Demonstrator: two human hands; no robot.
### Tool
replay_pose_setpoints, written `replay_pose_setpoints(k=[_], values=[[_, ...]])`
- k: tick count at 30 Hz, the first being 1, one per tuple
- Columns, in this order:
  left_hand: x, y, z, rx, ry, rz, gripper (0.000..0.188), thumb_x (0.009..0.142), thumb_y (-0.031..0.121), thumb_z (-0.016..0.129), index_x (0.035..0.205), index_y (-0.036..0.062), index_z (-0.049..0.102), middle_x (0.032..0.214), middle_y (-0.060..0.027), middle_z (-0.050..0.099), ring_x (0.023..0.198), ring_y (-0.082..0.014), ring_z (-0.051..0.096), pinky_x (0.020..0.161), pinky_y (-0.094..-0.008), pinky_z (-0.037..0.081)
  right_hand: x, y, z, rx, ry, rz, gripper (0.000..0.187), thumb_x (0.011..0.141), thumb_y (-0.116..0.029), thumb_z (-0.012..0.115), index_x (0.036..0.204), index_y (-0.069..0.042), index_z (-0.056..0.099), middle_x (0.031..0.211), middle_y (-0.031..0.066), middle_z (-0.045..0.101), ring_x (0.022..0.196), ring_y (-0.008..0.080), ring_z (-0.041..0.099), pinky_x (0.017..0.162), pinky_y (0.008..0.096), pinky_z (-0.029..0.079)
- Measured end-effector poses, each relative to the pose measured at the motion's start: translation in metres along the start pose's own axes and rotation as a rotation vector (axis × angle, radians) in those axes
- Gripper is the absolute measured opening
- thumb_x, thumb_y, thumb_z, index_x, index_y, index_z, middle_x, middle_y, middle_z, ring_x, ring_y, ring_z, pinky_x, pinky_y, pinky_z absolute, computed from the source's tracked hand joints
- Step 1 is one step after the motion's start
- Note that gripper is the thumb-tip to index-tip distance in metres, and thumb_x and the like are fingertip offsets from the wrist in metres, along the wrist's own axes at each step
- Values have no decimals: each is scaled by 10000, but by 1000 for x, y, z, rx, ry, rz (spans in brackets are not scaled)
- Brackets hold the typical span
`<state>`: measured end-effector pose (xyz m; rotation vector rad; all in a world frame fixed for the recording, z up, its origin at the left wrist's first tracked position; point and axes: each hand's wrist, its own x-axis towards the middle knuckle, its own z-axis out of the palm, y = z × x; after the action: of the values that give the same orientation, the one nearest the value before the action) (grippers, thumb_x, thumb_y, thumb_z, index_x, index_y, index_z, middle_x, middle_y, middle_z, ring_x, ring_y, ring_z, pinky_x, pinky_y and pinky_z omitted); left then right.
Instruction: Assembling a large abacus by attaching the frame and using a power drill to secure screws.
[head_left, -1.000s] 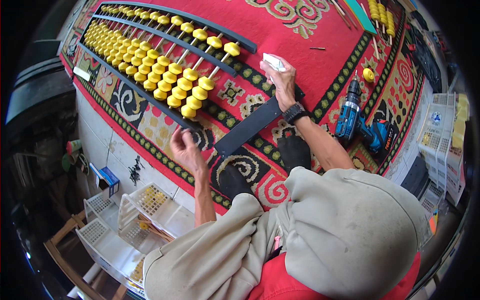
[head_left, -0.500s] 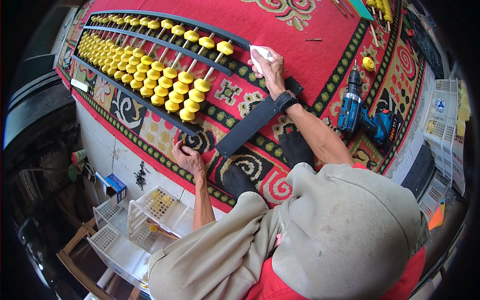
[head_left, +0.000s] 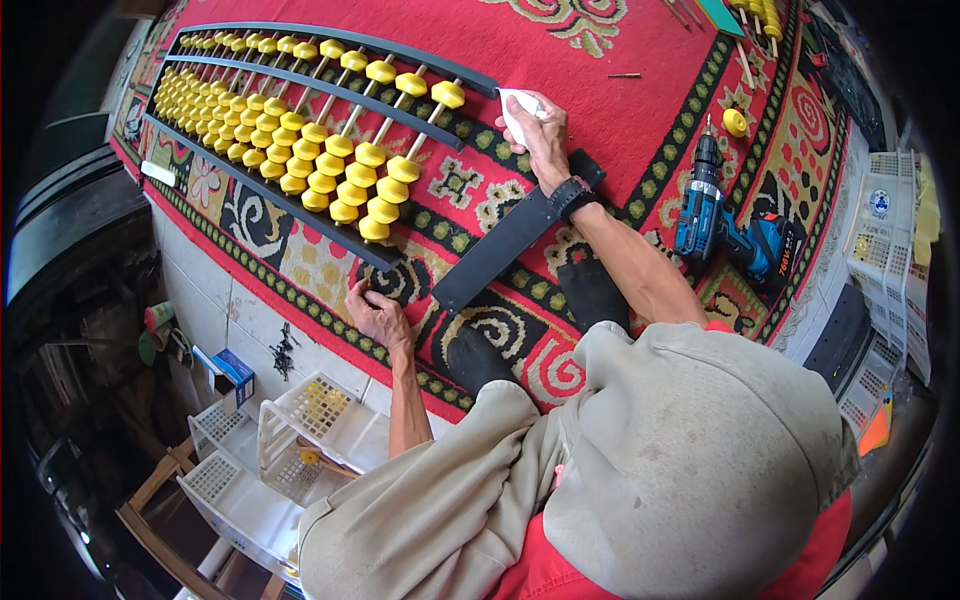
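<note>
White bottle [head_left: 513, 112] at the far right corner of the abacus [head_left: 304, 149]
The right hand [head_left: 542, 140] wraps round it; the left hand [head_left: 380, 318], loosely curled, seems empty beside the near rail [head_left: 318, 220]. Squeezing too hard could drip onto the rug [head_left: 600, 115]; bumping could skew the unboarded end.

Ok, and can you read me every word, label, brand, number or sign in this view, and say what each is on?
I don't copy out printed text, but here is where it stands:
Cordless drill: bold characters on the dark end of its battery.
White plastic basket, right: a round blue emblem, its detail too small to read.
Blue box, lower left: any print is too small.
Abacus: none I can see.
</note>
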<state>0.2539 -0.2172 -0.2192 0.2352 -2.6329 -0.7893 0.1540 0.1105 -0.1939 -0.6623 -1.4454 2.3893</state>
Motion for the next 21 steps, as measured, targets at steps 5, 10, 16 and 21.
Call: replay_pose_setpoints(k=[5, 10, 16, 21], values=[[-1, 0, 0, -3, -16, 5, 158, 905, 7, 477, 994, -4, 607, 940, -122, 606, 900, -258, 595, 836, -356, 466, 3, 2, -2, -23, 5, 31, 338, 916, -265, 674, 1106, 1, 587, 764, 84, 643, 548, 81, 545, 422, 197, 386], [-1, 2, 1, 5, 15, 56, 147, 890, -24, 489, 974, 12, 604, 894, -121, 591, 848, -269, 589, 786, -365, 475, 0, 1, -2, -36, 44, 39, 321, 918, -262, 669, 1081, 5, 595, 756, 81, 640, 547, 80, 546, 420, 198, 387], [0, 2, 1, -13, 5, 26, 152, 883, -30, 490, 974, 12, 604, 899, -121, 594, 854, -269, 592, 792, -366, 474, 7, 0, 4, -85, 85, 81, 283, 919, -229, 656, 1054, 13, 600, 734, 88, 642, 535, 92, 553, 408, 204, 389], [0, 0, 1, -1, 16, 57, 156, 881, -32, 490, 977, 11, 604, 907, -124, 598, 861, -274, 595, 793, -370, 474, 7, 4, 6, -123, 138, 80, 177, 927, -157, 608, 999, 4, 625, 681, 107, 662, 451, 111, 556, 339, 241, 380]])
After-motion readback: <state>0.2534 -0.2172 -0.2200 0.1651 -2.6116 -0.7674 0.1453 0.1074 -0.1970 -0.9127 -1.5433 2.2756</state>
